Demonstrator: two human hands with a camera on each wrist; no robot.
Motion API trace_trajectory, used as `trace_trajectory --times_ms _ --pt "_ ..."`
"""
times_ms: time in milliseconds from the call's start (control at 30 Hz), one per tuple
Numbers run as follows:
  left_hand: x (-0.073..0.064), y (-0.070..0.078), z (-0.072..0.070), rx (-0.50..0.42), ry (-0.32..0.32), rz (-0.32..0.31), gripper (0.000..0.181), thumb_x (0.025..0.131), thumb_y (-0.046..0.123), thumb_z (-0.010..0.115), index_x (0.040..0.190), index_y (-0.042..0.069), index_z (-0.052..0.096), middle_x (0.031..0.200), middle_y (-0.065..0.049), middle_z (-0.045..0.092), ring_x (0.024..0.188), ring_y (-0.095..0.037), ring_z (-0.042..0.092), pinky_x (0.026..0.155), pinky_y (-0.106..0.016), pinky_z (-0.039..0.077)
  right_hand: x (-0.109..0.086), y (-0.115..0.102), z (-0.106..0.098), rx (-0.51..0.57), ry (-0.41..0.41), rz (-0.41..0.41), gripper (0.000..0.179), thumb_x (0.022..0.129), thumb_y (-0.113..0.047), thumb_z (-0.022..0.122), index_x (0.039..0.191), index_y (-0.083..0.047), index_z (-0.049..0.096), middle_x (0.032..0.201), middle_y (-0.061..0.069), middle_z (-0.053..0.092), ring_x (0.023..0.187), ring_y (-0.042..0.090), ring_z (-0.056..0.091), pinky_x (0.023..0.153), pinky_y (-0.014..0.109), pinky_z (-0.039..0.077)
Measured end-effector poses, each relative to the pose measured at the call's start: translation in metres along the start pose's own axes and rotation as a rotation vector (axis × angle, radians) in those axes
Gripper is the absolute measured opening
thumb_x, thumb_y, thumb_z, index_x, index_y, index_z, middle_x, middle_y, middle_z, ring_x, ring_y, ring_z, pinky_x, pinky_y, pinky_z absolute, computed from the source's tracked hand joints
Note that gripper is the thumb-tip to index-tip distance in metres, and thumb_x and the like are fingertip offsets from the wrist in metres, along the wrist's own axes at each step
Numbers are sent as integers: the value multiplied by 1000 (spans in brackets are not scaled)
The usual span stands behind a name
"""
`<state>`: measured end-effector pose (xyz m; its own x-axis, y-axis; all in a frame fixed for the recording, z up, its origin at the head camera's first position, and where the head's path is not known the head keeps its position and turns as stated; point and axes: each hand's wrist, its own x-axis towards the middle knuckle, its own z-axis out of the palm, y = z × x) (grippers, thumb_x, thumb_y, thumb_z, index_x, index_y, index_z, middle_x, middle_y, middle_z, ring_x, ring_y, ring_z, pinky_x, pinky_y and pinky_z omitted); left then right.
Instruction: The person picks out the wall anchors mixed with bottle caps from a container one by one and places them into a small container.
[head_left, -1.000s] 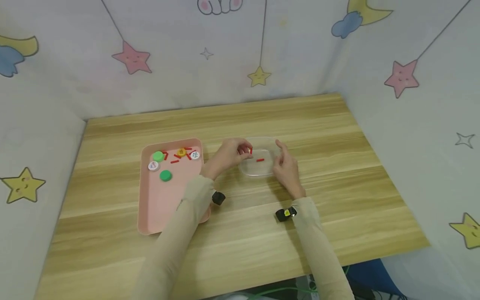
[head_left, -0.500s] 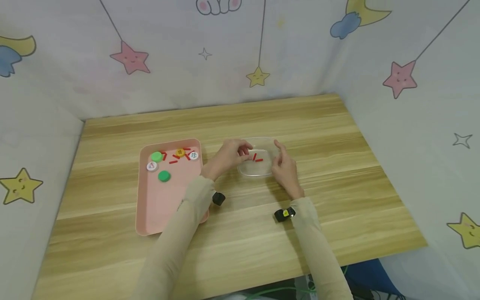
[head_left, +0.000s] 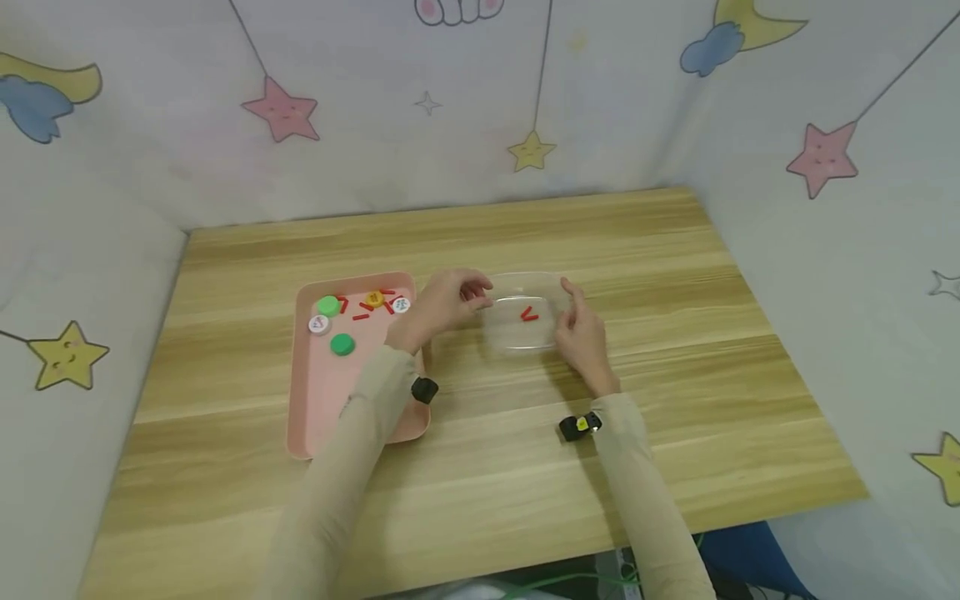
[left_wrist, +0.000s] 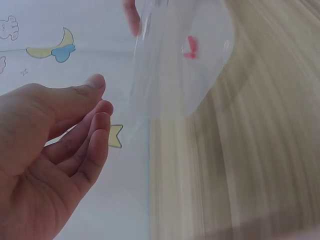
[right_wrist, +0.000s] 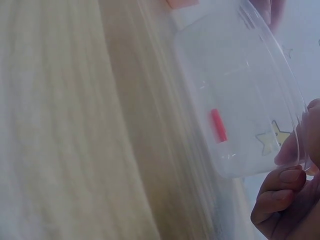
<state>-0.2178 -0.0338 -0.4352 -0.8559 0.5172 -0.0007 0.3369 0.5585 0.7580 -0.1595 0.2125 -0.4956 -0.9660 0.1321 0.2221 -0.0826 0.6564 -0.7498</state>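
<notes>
Two red sticks (head_left: 531, 317) lie inside the clear container (head_left: 543, 335) near the pink tray (head_left: 318, 400) in the head view, while the left wrist view shows the left hand (left_wrist: 57, 150) loosely curled and empty, and the right wrist view the right hand (right_wrist: 292, 197) pinching the clear container.

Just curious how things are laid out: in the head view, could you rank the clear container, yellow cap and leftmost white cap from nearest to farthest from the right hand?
From the right hand:
1. Clear container, gripped at its edge.
2. Yellow cap, left, toward the far end of the pink tray.
3. Leftmost white cap, near the tray's left wall.
</notes>
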Motion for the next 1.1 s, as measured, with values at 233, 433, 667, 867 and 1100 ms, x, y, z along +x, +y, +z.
trace_trajectory --times_ms 233,433,667,867,1100 --pt "-14 -18 -23 5 46 -50 29 97 16 69 123 3 68 106 -10 69 97 -25 63 89 -40 54 4 1 -4 -17 1 5 56 91 0 47 147 -8 51 67 6 47 61 22 44 61 36 38" --pt "-28 -37 -42 -14 69 -70 28 99 16 67 123 3 66 113 -14 69 101 -28 64 88 -41 55 3 1 -4 -9 -15 22 57 92 0 47 148 -8 50 67 4 45 60 20 42 60 34 37" --pt "-50 -64 -62 -39 100 -158 31 101 19 64 130 7 64 118 -12 67 106 -27 62 92 -43 52 1 1 -2 -9 -3 10 57 91 1 48 147 -8 51 66 4 45 58 19 42 60 34 37" --pt "-73 -84 -77 103 192 -230 27 100 24 65 125 14 70 113 -6 72 102 -23 65 91 -41 51 1 -1 -1 -14 -5 -6 57 91 2 48 147 -6 51 66 3 44 58 19 41 60 34 36" --pt "-85 -102 -87 215 242 -248 23 98 20 68 115 5 72 109 -15 73 98 -30 67 91 -46 53 -1 -4 0 -19 -15 -1 57 92 2 48 148 -6 49 67 4 45 60 19 42 60 34 36"
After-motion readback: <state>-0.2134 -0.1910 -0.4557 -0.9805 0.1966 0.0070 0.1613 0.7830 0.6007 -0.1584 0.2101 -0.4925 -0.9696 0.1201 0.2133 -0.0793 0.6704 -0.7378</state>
